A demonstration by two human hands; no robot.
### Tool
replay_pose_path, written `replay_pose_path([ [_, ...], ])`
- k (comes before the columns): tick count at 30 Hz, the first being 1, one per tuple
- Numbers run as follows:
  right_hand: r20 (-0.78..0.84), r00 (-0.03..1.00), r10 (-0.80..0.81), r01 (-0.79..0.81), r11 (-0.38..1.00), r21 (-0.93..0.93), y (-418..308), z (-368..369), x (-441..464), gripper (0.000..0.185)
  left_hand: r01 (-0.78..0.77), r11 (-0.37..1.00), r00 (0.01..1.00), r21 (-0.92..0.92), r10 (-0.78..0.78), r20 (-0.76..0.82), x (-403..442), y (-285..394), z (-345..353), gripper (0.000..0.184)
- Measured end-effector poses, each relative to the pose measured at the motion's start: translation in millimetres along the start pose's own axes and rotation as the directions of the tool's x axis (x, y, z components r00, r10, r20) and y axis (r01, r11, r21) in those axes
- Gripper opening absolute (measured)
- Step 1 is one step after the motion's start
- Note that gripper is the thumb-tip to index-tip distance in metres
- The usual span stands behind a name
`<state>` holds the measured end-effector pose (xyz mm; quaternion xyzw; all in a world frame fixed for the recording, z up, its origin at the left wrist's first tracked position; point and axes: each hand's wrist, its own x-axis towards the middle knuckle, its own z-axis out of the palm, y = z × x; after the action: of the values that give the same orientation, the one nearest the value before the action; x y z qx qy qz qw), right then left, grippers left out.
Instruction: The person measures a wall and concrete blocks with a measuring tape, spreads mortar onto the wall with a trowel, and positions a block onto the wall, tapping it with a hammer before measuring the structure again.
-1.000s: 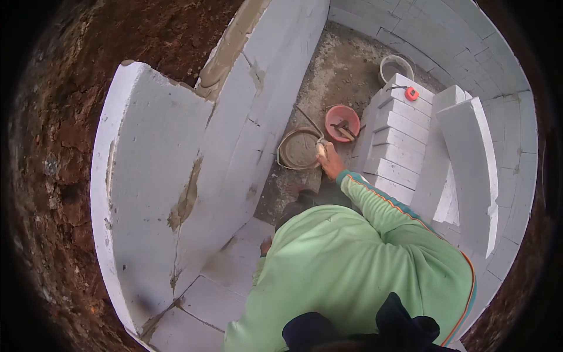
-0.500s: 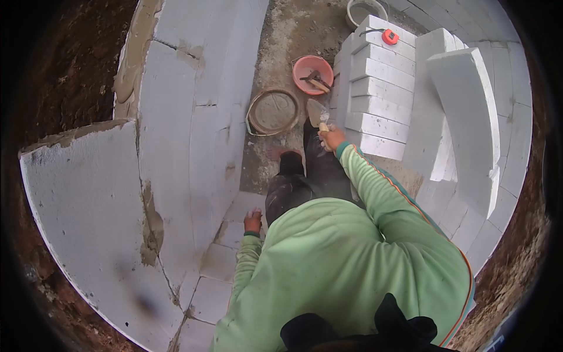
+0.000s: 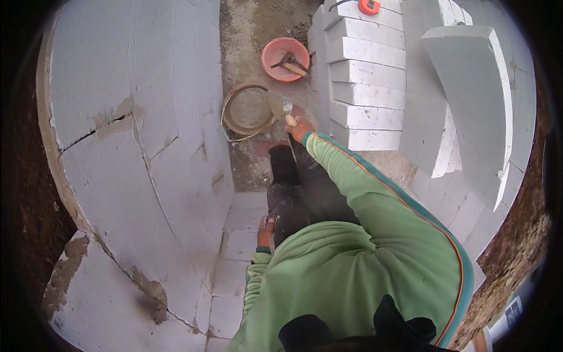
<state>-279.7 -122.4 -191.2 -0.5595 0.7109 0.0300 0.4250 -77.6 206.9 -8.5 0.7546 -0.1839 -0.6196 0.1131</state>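
Note:
My right hand is closed round the pale handle of a trowel, whose blade reaches the right rim of a round bucket of grey mortar. Just behind the bucket is a red bowl with a wooden-handled tool and a dark tool lying inside. My left hand hangs low beside my dark trousers at the thigh, above the white block floor; its fingers are partly seen, and nothing shows in them.
A wall of white blocks with mortar smears runs along the left. White blocks stand in a row at the right, topped by a red tape measure. Beyond them leans a large curved slab. Brown soil lies outside the walls.
The view has turned and shifted towards the left wall. My right hand has brought the trowel from beside my leg to the bucket's edge. My left hand has come against my thigh.

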Motion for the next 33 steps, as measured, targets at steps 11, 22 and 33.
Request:
replay_pose_path([
  [11, -0.31, 0.944, 0.11, 0.154, 0.687, 0.71, -22, -175, -120, 0.043, -0.07, 0.968, 0.994, 0.241, 0.088, -0.065, 31, 40, 15, 0.056],
  [22, -0.679, 0.731, 0.064, -0.06, 0.998, 0.029, 57, -243, -117, 0.047, -0.363, 0.822, 0.93, 0.438, 0.293, 0.221, 42, 180, -36, 0.063],
  [33, -0.043, 0.796, -0.604, 0.471, 0.661, -0.584, -149, -342, -214, 0.029, -0.765, 0.508, 0.643, 0.397, 0.563, 0.519, 13, 322, -12, 0.046],
])
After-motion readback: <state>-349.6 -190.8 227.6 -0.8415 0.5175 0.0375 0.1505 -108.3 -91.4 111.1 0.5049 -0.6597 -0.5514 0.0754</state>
